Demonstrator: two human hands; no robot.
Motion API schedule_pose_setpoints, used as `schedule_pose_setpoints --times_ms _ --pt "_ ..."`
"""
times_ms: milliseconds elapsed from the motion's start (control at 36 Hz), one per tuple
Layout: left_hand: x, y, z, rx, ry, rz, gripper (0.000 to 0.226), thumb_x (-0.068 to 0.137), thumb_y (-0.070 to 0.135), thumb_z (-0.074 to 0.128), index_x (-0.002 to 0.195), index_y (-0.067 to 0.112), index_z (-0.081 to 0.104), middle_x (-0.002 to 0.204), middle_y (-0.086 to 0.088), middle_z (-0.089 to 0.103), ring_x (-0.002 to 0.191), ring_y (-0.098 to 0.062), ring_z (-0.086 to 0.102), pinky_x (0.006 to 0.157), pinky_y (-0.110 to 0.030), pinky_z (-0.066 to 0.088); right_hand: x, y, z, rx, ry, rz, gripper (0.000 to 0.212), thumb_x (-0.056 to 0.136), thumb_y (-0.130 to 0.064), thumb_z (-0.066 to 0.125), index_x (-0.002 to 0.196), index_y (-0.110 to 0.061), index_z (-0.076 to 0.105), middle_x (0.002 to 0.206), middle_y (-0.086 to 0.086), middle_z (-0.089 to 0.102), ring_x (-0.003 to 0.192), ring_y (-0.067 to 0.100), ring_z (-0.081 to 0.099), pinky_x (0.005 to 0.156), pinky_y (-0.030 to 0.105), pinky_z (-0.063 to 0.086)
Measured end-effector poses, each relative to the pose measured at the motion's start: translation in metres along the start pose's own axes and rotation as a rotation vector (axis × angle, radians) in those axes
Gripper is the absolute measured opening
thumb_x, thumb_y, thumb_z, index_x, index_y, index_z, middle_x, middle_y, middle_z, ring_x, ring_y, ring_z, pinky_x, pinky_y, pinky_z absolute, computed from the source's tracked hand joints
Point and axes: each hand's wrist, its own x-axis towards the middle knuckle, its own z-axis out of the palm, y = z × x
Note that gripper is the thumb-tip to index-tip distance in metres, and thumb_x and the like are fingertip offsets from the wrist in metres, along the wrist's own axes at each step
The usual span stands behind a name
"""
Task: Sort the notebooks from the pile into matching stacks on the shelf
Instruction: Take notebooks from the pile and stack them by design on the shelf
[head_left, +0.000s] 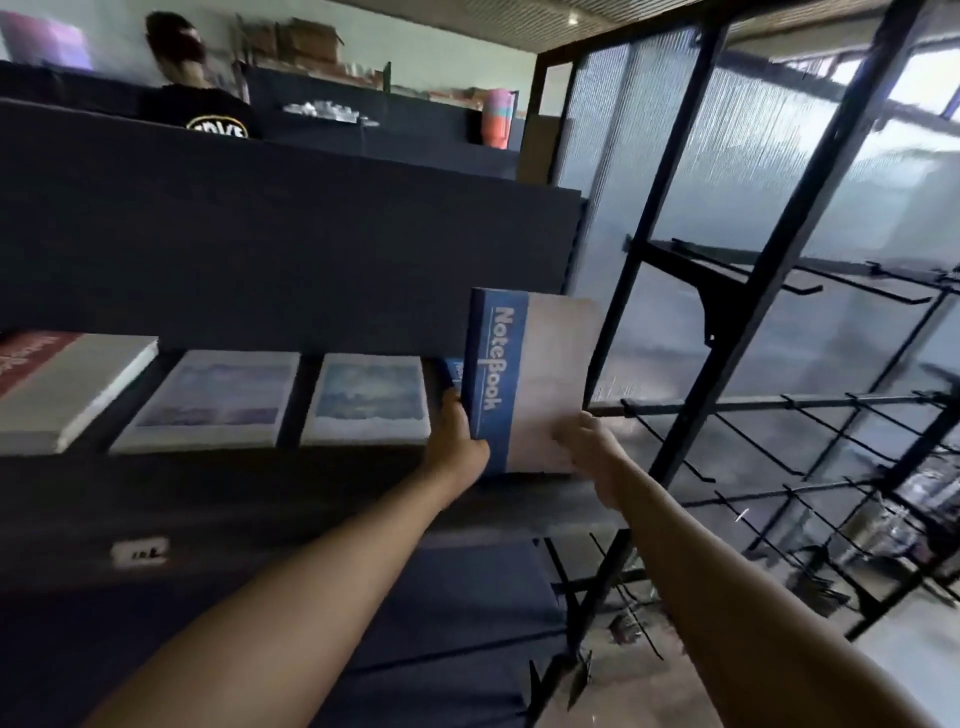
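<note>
Holding the blue-spined notebook (524, 379) over the right end of the shelf (234, 483), the person gripped it from both sides in the head view: the left hand (457, 441) curled round the spine edge, the right hand (587, 441) pinching the open lower corner. The notebook stood tilted up on its near edge, long axis running away from the viewer, spine to the left, "NoteBook" reading along it. A matching blue notebook (453, 371) seemed to lie under it, though blur hid most of it. To place it well, the cover should be lowered flat, spines aligned, edges squared. Further left lay two cloud-print stacks (363, 400) and a grey stack (67, 395).
</note>
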Motion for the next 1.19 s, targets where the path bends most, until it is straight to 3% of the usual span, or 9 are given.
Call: schedule_pose_setpoints --times_ms 56,139,306,556,611,694,944,1083,1194 --pt "0.010 0.011 0.002 0.068 0.007 -0.018 0.083 0.092 -0.002 0.051 0.153 0.014 -0.003 0.154 -0.011 0.028 0.137 -0.028 0.035 0.111 -0.033 0.031 0.009 -0.001 -0.003 0.159 0.046 -0.002 0.014 0.092 0.000 0.044 0.087 -0.011 0.050 0.075 0.004 0.048 0.063 0.014 0.043 0.053 0.025 0.035" --pt "0.027 0.032 0.002 0.028 0.032 -0.052 0.091 0.091 -0.003 0.054 0.153 0.021 -0.008 0.153 -0.010 0.027 0.135 -0.028 0.036 0.104 -0.033 0.034 0.027 -0.007 -0.008 0.211 0.139 -0.017 0.018 0.093 -0.002 0.047 0.108 -0.009 0.052 0.095 0.010 0.054 0.070 0.016 0.050 0.056 0.026 0.041" --pt "0.060 0.037 0.008 0.137 0.033 -0.191 0.053 0.088 -0.001 0.055 0.137 0.012 0.041 0.127 -0.014 0.052 0.111 -0.031 0.054 0.097 -0.040 0.048 0.065 -0.018 -0.008 -0.021 0.160 0.089 0.025 0.087 -0.003 0.050 0.108 0.002 0.061 0.089 0.011 0.056 0.077 0.024 0.054 0.064 0.027 0.040" --pt "0.090 0.022 0.014 0.339 0.027 -0.201 0.039 0.082 -0.004 0.058 0.117 -0.016 0.048 0.121 -0.034 0.054 0.095 -0.040 0.060 0.068 -0.040 0.048 0.088 -0.016 0.007 -0.247 0.200 0.122 0.032 0.084 -0.008 0.050 0.114 -0.002 0.060 0.111 0.012 0.061 0.103 0.029 0.060 0.079 0.031 0.048" --pt "0.094 0.017 0.015 0.429 0.034 -0.200 0.038 0.081 -0.002 0.056 0.116 -0.015 0.051 0.122 -0.035 0.053 0.105 -0.045 0.058 0.083 -0.049 0.051 0.090 -0.014 0.010 -0.283 0.193 0.139 0.031 0.085 -0.009 0.053 0.115 -0.002 0.058 0.115 0.012 0.060 0.105 0.030 0.060 0.085 0.033 0.050" --pt "0.095 0.011 0.017 0.619 0.002 -0.168 0.037 0.088 0.006 0.050 0.124 0.004 0.058 0.132 -0.018 0.053 0.124 -0.038 0.044 0.106 -0.041 0.035 0.090 -0.013 0.013 -0.385 0.197 0.132 0.031 0.087 -0.008 0.053 0.117 -0.001 0.057 0.118 0.013 0.059 0.107 0.031 0.058 0.086 0.033 0.048" --pt "0.098 0.007 0.012 0.713 -0.003 -0.119 0.052 0.089 0.011 0.047 0.140 0.014 0.045 0.143 -0.014 0.042 0.131 -0.032 0.037 0.110 -0.038 0.034 0.088 -0.012 0.022 -0.546 0.177 0.086 0.042 0.091 -0.010 0.047 0.132 -0.007 0.045 0.133 0.013 0.049 0.123 0.031 0.045 0.094 0.037 0.043" --pt "0.090 0.004 -0.001 0.772 0.053 -0.021 0.052 0.090 0.009 0.047 0.140 0.020 0.044 0.145 -0.008 0.038 0.131 -0.030 0.034 0.104 -0.038 0.035 0.086 -0.013 0.025 -0.626 0.191 -0.009 0.062 0.093 -0.045 0.051 0.142 -0.015 0.031 0.144 0.010 0.042 0.132 0.031 0.035 0.103 0.042 0.034" --pt "0.084 0.002 -0.023 0.827 0.155 -0.004 0.050 0.091 0.009 0.048 0.139 0.021 0.044 0.144 -0.008 0.039 0.130 -0.028 0.035 0.102 -0.038 0.036 0.079 -0.013 0.024 -0.790 -0.064 -0.305 0.091 0.082 -0.068 0.053 0.152 -0.027 0.013 0.155 0.002 0.027 0.141 0.028 0.024 0.112 0.046 0.019"
